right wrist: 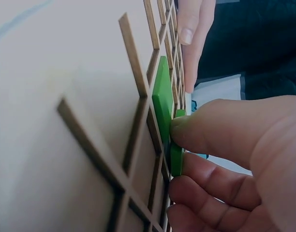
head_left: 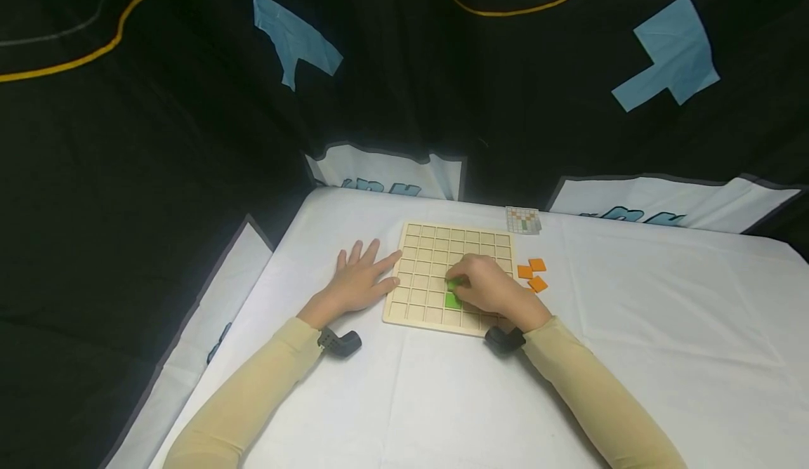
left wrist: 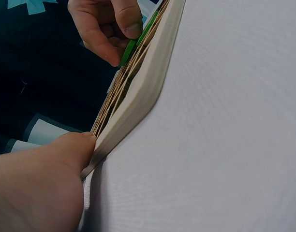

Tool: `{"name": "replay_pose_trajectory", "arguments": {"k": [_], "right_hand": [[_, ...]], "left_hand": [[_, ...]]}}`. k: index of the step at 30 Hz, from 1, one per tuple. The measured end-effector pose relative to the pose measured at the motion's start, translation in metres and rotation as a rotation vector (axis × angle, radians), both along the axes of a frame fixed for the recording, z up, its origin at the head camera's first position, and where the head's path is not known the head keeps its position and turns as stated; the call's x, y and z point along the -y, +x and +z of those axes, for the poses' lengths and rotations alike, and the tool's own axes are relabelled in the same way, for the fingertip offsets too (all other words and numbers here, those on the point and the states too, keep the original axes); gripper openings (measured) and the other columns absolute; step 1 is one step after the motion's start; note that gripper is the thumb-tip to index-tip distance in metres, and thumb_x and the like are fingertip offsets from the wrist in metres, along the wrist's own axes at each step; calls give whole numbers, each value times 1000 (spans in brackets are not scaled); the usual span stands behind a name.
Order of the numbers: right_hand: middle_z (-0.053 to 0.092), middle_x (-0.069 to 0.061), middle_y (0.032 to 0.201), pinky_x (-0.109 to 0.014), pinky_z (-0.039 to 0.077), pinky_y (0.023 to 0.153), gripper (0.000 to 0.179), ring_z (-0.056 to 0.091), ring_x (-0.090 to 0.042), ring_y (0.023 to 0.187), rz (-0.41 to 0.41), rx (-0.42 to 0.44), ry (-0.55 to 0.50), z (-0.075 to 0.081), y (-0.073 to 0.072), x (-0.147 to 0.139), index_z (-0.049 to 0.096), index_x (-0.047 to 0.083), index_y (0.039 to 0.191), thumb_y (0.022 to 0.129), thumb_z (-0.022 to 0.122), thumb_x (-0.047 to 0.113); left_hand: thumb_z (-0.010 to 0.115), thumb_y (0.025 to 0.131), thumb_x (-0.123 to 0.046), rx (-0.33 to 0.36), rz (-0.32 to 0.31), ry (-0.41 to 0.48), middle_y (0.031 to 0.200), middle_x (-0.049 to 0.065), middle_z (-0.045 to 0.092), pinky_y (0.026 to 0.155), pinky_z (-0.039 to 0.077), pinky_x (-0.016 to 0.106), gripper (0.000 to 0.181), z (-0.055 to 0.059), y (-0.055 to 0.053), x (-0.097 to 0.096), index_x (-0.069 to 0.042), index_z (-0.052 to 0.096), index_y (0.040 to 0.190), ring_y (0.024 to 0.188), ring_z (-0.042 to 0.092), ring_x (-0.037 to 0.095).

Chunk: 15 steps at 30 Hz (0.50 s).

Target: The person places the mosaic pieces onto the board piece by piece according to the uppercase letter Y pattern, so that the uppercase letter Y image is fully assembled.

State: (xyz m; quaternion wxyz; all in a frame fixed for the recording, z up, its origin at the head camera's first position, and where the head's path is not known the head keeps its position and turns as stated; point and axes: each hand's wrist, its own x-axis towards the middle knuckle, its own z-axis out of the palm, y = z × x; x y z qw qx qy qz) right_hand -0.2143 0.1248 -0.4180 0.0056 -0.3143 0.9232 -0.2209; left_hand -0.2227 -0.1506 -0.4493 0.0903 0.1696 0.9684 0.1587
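Observation:
A wooden grid board (head_left: pixel 417 307) of square cells lies on the white table. Over its right half, my right hand (head_left: pixel 489 285) pinches a green square tile (right wrist: pixel 177 162) between thumb and fingers, at a cell of the board. Beside it, one cell nearer to me, a second green tile (head_left: pixel 452 301) sits in the grid. My left hand (head_left: pixel 357 283) lies with spread fingers at the board's left edge, its thumb and forefinger touching the rim. In the left wrist view, the left thumb (left wrist: pixel 78 145) rests against the board's side.
Several orange square tiles (head_left: pixel 537 283) lie just right of the board, one partly hidden by the right hand. A small card with a printed grid pattern (head_left: pixel 522 220) lies at the board's far right corner. A black curtain (head_left: pixel 404 90) hangs behind the table (head_left: pixel 663 342).

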Motion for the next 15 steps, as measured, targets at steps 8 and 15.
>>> {"name": "replay_pose_trajectory", "arguments": {"k": [8,15], "right_hand": [[77,-8,99,-39,57,85,26,66,-19,90,0,-3,-5,0,-1,1,79,5,105,82,71,-1],[77,-8,100,-39,56,86,28,65,-19,90,-8,12,-7,-1,0,2,79,4,107,81,70,-1]], "left_hand": [[43,104,-52,1,-3,-2,171,23,11,121,0,74,62,0,-1,1,-29,32,161,156,1,53],[44,104,-51,1,-4,-1,171,23,12,121,0,74,62,0,0,1,-29,33,161,156,1,53]]}}
